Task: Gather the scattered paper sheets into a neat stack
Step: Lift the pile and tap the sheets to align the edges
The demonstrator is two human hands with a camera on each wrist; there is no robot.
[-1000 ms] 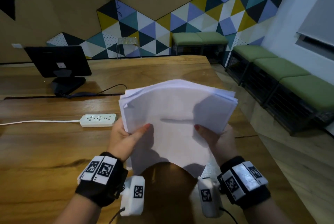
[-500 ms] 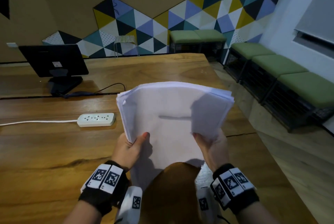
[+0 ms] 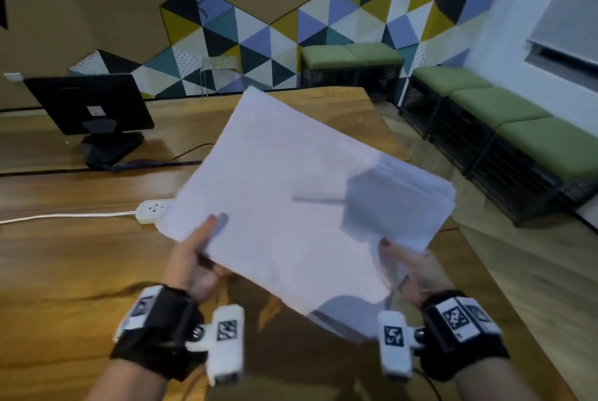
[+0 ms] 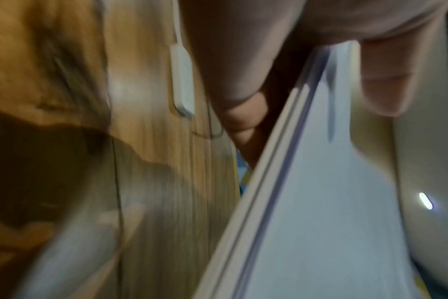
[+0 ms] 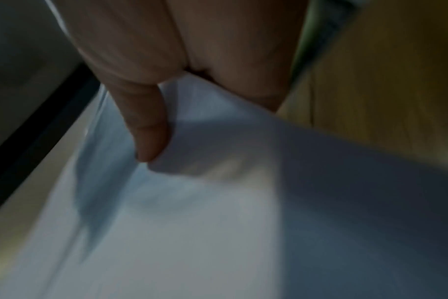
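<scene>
A stack of white paper sheets (image 3: pixel 291 187) is held in the air above the wooden table (image 3: pixel 64 264), turned so one corner points away from me. My left hand (image 3: pixel 197 255) pinches its left edge, thumb on top. My right hand (image 3: pixel 407 268) grips the near right edge, where the sheets fan out unevenly. In the left wrist view the stack of sheets (image 4: pixel 307 202) runs edge-on between the thumb (image 4: pixel 386 76) and the fingers underneath. In the right wrist view the thumb (image 5: pixel 146 125) presses on the top sheet (image 5: pixel 218 212). Both wrist views are blurred.
A white power strip (image 3: pixel 152 211) with its cord lies on the table just left of the stack. A black monitor (image 3: pixel 90 106) stands at the far left. Green benches (image 3: pixel 517 128) line the right wall beyond the table's right edge.
The stack has been rotated clockwise and lifted, its far corner now pointing away. Both hands kept their hold on it. The view is blurred by motion.
</scene>
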